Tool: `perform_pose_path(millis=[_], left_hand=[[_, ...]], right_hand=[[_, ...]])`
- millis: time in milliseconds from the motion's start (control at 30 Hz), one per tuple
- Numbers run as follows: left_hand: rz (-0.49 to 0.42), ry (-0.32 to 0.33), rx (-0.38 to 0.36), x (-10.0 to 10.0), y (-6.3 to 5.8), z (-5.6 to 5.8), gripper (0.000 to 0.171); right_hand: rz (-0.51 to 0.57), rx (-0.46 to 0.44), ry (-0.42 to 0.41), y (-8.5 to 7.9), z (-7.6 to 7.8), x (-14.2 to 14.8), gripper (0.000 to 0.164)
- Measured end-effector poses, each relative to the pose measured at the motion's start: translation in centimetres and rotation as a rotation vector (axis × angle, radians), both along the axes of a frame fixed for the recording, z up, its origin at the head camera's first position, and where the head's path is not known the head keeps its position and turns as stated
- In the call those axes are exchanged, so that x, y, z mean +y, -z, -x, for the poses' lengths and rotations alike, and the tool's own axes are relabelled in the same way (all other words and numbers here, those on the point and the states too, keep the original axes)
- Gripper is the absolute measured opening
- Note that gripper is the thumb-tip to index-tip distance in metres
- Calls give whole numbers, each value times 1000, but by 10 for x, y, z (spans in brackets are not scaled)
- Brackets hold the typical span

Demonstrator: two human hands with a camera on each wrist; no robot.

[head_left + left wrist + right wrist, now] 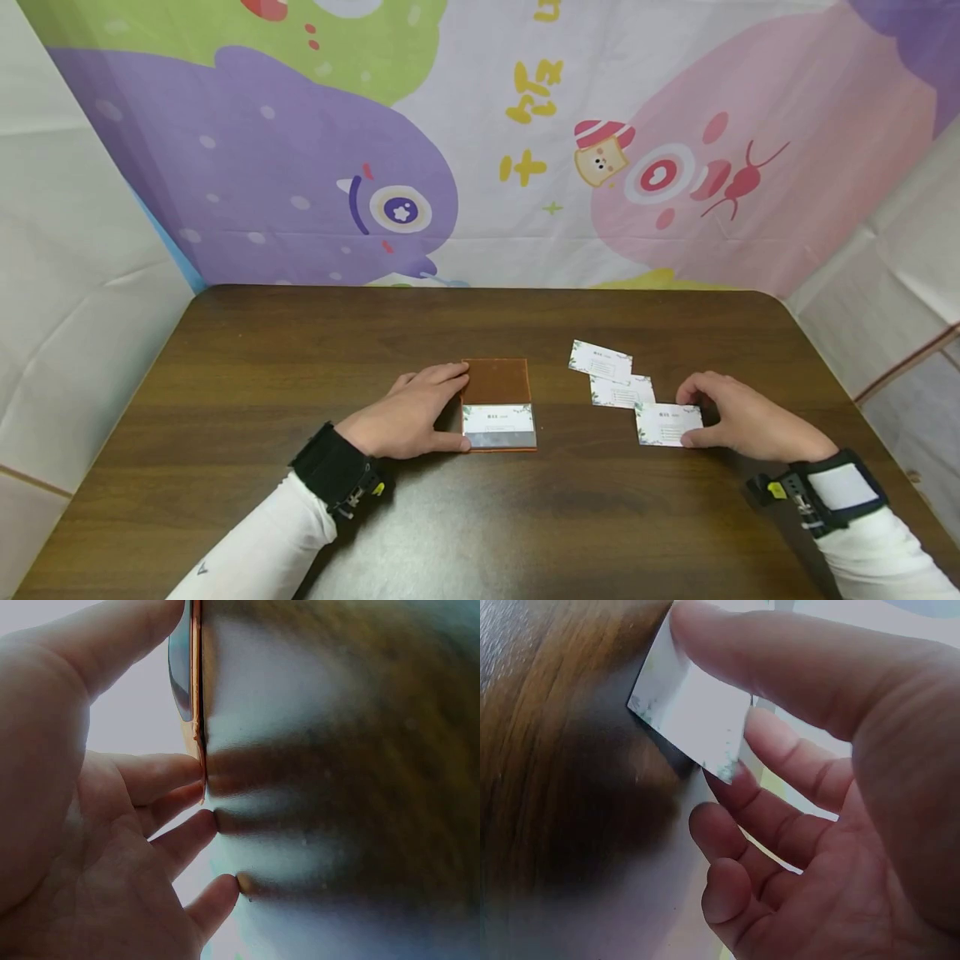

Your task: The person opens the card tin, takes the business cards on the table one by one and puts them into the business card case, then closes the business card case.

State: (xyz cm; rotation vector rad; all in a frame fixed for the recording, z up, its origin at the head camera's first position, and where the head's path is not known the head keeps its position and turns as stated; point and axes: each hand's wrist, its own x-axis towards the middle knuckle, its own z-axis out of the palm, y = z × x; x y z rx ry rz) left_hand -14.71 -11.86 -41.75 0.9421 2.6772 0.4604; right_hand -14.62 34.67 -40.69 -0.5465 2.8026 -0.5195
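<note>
A brown card holder (497, 382) lies on the table, with a white leaf-printed card (498, 415) showing in its lower part. My left hand (411, 414) rests at the holder's left side, thumb at the lower corner and fingers along the upper edge; the left wrist view shows the holder (196, 697) edge-on beside those extended fingers. To the right, my right hand (738, 421) pinches the right side of a business card (663, 425). In the right wrist view this card (694, 720) is tilted, thumb over its face and fingertips at its edge.
Two more business cards, an upper one (600, 358) and a middle one (622, 392), lie in a stepped row up and left of the pinched card. Behind the brown wooden table (322, 333) hangs a cartoon-printed cloth (480, 208).
</note>
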Motion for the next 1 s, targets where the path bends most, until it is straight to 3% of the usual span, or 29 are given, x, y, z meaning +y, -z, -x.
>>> perform_pose_path(millis=[200,467,1000], left_hand=[[7,-2,3,0,1,0,92],[0,0,2,0,0,0,93],[1,1,4,0,1,0,93]], right_hand=[[28,-14,33,-2,-1,-2,34],[82,35,-18,-2,-1,-3,12],[146,82,-49,-11,8,-21,8]])
